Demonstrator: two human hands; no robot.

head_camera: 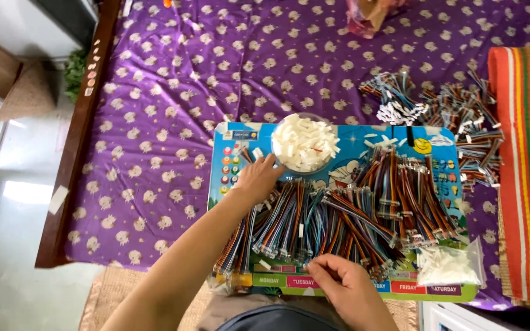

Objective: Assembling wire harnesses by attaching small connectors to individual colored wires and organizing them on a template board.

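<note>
Ribbed multicoloured wire bundles (338, 214), glossy board (437, 138)

Glossy printed plastic board (338, 132) lies on a matt purple patterned cotton bedsheet (173, 110). Smooth plastic-coated wire bundles (338, 214) cover it. A clear bowl (305, 144) holds white plastic connectors. Woven striped cloth (526, 171) looks coarse.

Multicoloured wire bundles (338, 214) — fanned across board

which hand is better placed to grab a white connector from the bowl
Left, probably. The left hand already rests at the rim of the bowl of white connectors; the right hand is down at the near ends of the wire bundles.
</note>
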